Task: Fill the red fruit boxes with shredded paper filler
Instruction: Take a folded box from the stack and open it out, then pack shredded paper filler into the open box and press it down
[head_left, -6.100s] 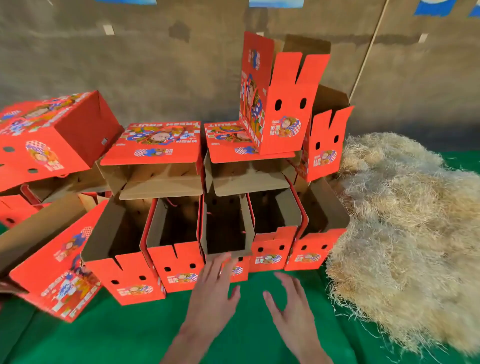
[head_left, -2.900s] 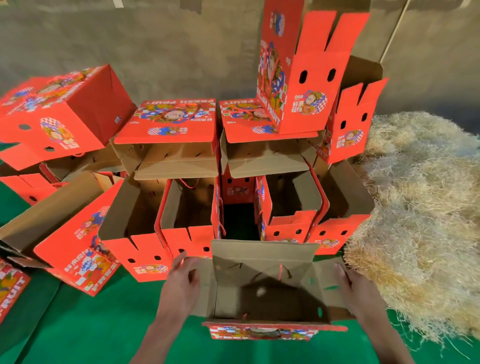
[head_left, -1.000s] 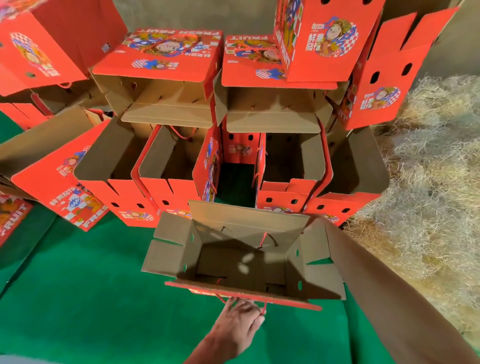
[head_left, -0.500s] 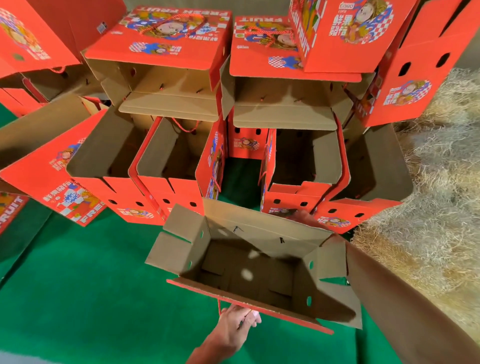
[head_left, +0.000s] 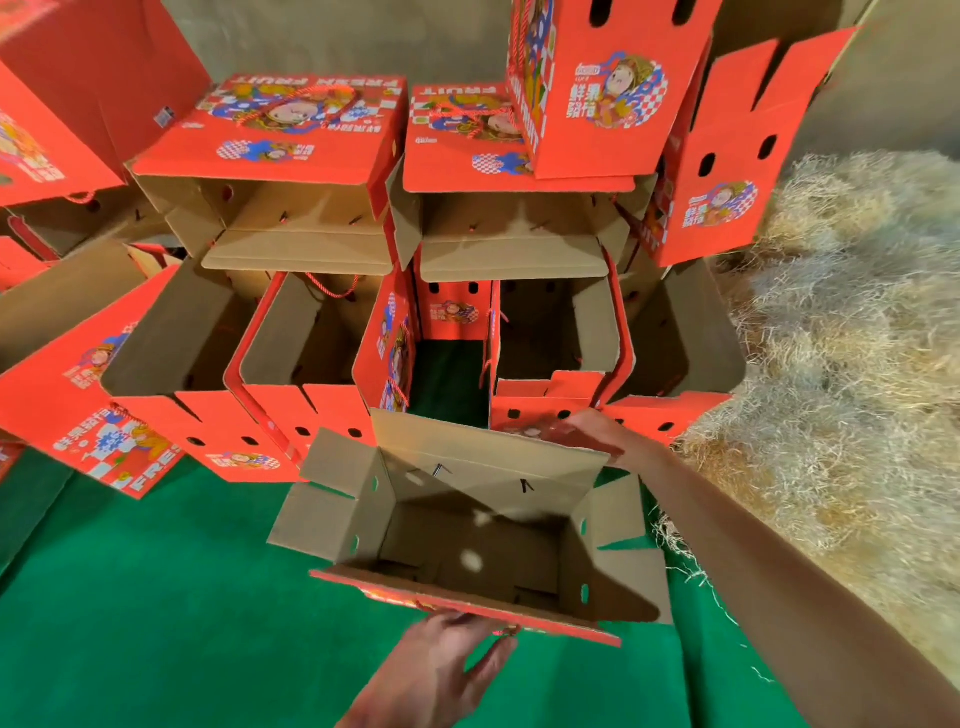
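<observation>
Nearest the viewer, the left hand (head_left: 441, 670) lies palm-up under the near red edge of the open box (head_left: 467, 545), fingers loosely curled against that edge beside a red cord; whether it actually grips the cord cannot be told. The open box stands on the green tabletop (head_left: 156, 597) near its front edge, flaps spread outward, its brown interior bare of filler. The right hand (head_left: 587, 431) reaches across to the far flap of this box, fingers resting on its upper rim; how firmly they close on it cannot be told, as the hand is blurred. Beyond, a row of empty red boxes (head_left: 291, 364) stands open-topped across the middle of the tabletop, with a gap of green showing between two of them. Stacked above that row are further boxes lying on their sides, printed lids (head_left: 291, 124) uppermost, and two more boxes tilted at upper right. The shredded paper filler (head_left: 841, 364) is heaped along the right edge of the tabletop, just beside the rightmost boxes, with a few strands touching the open box.
</observation>
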